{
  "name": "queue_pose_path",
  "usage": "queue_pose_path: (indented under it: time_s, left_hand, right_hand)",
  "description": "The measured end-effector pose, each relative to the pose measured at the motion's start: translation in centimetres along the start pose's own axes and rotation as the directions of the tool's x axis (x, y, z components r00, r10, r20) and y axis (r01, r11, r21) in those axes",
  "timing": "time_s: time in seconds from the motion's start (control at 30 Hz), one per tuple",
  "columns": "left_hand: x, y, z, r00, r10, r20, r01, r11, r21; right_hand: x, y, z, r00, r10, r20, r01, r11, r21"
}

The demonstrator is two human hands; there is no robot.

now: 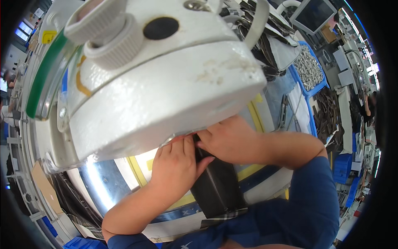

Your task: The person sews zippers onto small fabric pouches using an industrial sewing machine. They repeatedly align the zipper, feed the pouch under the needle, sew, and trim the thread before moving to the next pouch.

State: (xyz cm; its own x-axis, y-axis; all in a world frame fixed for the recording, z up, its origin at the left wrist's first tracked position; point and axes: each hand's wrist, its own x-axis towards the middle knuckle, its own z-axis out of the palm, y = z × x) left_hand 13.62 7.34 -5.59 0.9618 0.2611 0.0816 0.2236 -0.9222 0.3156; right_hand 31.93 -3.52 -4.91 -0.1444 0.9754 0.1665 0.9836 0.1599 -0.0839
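A long black fabric piece (pixel 215 182) with a zipper line along it runs from my lap up under the white sewing machine head (pixel 166 95). My left hand (pixel 176 164) lies flat on its left side, fingers stretched forward and thumb spread across the cloth. From the right, my right hand (pixel 228 141) bends over the upper part of the strip, its fingers curled and closed at the fabric's edge. The fingertips of both hands are partly hidden beneath the machine head, as are the needle and presser foot.
A blue bin of small metal parts (pixel 307 68) stands at the back right, beside dark brown pieces (pixel 327 110). Thread snips (pixel 283 108) lie right of the machine. Dark garment pieces (pixel 68 191) hang at the left. A monitor (pixel 314 15) is at the far right.
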Motion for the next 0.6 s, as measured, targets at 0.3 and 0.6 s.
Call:
queue_pose_path:
  time_s: [0.3, 0.6]
  left_hand:
    - [-0.7, 0.3, 0.2, 0.997, -0.002, 0.078, 0.003, 1.0, -0.023]
    - [-0.7, -0.1, 1.0, 0.997, 0.001, 0.077, 0.001, 1.0, -0.02]
  right_hand:
    - [-1.0, -1.7, 0.5, 0.993, 0.028, 0.116, -0.028, 1.0, -0.002]
    - [-1.3, -2.2, 0.5, 0.983, 0.091, 0.157, -0.096, 0.995, 0.024]
